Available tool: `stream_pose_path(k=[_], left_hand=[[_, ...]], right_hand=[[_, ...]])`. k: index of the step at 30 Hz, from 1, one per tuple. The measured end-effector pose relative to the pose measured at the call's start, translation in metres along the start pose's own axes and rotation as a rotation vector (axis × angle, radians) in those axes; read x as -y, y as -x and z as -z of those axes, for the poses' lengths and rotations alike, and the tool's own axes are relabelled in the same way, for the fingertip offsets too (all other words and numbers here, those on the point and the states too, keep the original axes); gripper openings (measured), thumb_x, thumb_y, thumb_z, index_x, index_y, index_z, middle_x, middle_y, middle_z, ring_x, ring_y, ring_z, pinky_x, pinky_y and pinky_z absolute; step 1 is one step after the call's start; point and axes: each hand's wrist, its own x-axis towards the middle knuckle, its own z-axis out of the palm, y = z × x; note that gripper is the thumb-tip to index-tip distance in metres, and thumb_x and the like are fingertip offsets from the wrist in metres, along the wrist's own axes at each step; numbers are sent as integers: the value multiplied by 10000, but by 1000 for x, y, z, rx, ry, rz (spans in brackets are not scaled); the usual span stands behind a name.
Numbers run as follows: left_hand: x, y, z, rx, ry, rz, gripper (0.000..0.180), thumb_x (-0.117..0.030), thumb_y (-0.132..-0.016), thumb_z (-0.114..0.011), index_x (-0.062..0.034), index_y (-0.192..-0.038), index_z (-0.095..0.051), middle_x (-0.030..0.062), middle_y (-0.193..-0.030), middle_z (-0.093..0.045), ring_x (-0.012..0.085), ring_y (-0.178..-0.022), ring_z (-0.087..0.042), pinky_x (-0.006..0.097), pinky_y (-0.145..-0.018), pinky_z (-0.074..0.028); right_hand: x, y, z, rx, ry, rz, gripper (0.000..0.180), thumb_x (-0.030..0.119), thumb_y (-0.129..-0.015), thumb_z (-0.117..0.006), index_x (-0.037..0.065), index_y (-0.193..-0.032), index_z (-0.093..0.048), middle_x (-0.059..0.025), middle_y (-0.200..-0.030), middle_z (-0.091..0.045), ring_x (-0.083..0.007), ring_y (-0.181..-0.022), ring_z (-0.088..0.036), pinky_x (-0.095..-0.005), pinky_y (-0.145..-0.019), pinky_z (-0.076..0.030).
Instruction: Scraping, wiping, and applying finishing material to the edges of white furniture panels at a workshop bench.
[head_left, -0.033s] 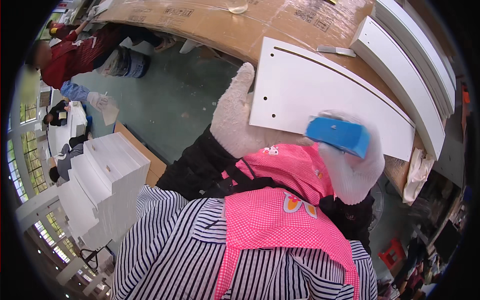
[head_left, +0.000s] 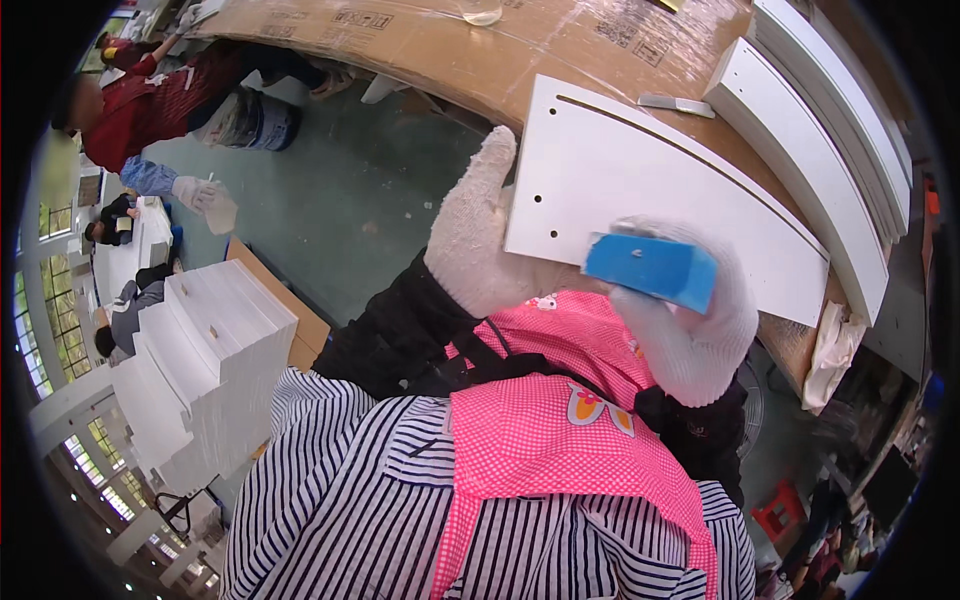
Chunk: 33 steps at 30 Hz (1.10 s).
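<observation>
A white curved panel with a long slot and several small holes lies at the near edge of the cardboard-covered table. My left hand, in a dusty white glove, grips its left end; the thumb is up along the edge and the fingers are hidden beneath. My gloved right hand is closed around a blue sanding block over the panel's near edge. Whether the block touches the panel I cannot tell.
More curved white panels are stacked at the right, with a flat scraper-like tool beside them. A white cloth hangs at the table corner. White panels are piled at left; beyond, a person in red works. A red stool stands lower right.
My right hand has moved a little to the left with the sanding block. The panel and my left hand have shifted very slightly to the right in the picture.
</observation>
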Motion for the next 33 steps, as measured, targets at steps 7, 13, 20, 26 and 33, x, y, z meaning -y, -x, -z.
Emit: stream_pose_path(k=[7, 13, 20, 26, 33], left_hand=[[4, 5, -4, -88, -80, 28, 864, -711, -1028, -349, 20, -1462, -501, 211, -1378, -620, 325, -1242, -590, 442, -1092, -453], [17, 5, -18, -393, -249, -43, 882, -733, -1021, -325, 35, -1377, -574, 185, -1242, -691, 298, -1161, -645, 470, -1055, -491], [10, 6, -5, -24, 16, 58, 890, -731, -1022, -319, 41, -1417, -524, 227, -1289, -662, 339, -1194, -641, 485, -1119, -457], [7, 5, -3, -63, -57, 62, 868, -714, -1027, -346, 49, -1393, -541, 221, -1268, -675, 331, -1143, -664, 427, -1075, -491], [6, 1, -10, -26, 34, 85, 909, -729, -1025, -313, 62, -1434, -499, 241, -1319, -644, 360, -1196, -633, 516, -1080, -487]], right_hand=[[22, -40, -21, 301, 344, 287, 405, 101, -746, -887, 78, -1113, -716, -118, -1075, -721, -302, -979, -701, -391, -862, -569], [21, -59, -24, 348, 422, 421, 389, 150, -753, -816, 104, -1125, -710, -114, -1012, -709, -327, -959, -678, -434, -856, -547], [31, -65, -29, 220, 580, 369, 400, 105, -733, -854, 87, -1109, -718, -106, -1001, -715, -289, -951, -701, -366, -832, -552], [37, -59, -29, 292, 537, 387, 427, 141, -721, -872, 90, -1115, -716, -104, -1005, -717, -301, -926, -702, -397, -823, -551], [33, -60, -26, 340, 488, 467, 393, 90, -722, -856, 107, -1091, -724, -87, -1016, -733, -281, -937, -698, -390, -826, -555]])
